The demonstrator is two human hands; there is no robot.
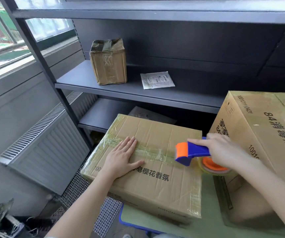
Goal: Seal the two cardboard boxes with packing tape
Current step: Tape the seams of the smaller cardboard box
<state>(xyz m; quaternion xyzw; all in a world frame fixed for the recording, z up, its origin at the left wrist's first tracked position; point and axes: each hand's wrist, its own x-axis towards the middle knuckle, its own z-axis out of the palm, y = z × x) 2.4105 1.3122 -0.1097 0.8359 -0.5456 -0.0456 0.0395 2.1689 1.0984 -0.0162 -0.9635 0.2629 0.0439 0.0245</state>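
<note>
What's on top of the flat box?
A clear tape strip, the left hand flat on it, the right hand holding the tape dispenser at its end. Inside the box: hidden.

Person's arms, head view. The left forearm [86, 200] and right forearm [267, 189] are shown uncovered from wrist to frame edge; the left hand [121, 158] and right hand [224, 148] are likewise bare. A sliver of pale blue-grey fabric [165, 236] is seen at the lower border; the garment cannot be identified.
</note>
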